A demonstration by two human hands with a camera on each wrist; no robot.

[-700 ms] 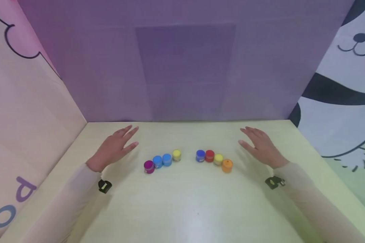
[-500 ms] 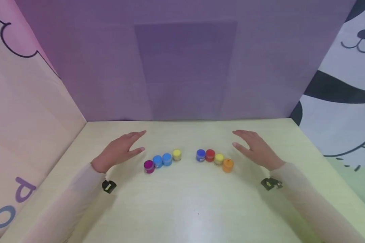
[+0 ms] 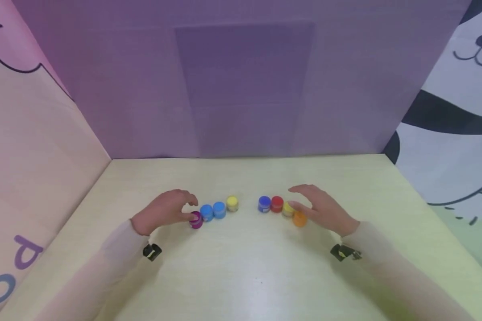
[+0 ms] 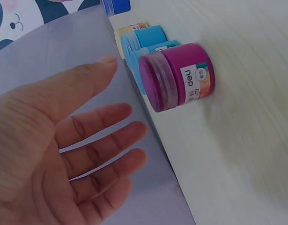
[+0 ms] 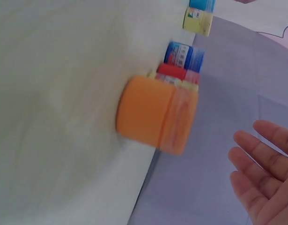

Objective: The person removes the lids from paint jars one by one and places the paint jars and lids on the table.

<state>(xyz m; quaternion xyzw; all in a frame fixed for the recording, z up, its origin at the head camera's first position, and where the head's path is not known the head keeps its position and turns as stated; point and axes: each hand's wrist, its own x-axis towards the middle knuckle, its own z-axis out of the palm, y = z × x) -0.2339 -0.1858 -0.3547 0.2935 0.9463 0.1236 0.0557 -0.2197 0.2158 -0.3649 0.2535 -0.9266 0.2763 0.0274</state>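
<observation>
Small lidded plastic jars stand on the table in two slanting rows in the head view. The left row has a purple jar [image 3: 197, 224], two light blue jars [image 3: 206, 213] and a yellow jar [image 3: 232, 203]. On the right are a dark blue jar [image 3: 264, 204], a red jar [image 3: 276, 204], another yellow jar [image 3: 287, 211] and an orange jar [image 3: 299, 220]. My left hand [image 3: 164, 209] hovers beside the purple jar, thumb and fingers spread apart; the left wrist view shows a gap. Above the orange jar hangs my right hand [image 3: 323, 208], fingers loosely bent and holding nothing.
The pale tabletop [image 3: 241, 267] ends at a purple back wall [image 3: 241, 89]. A printed panel [image 3: 36, 147] stands along the left side, and a panda-printed panel [image 3: 458, 165] along the right. Each wrist carries a small black device [image 3: 151, 252].
Both hands have moved inward and down toward the outer jars, the left to the purple one and the right to the orange one. Their fingers have bent more. The jars stay in place.
</observation>
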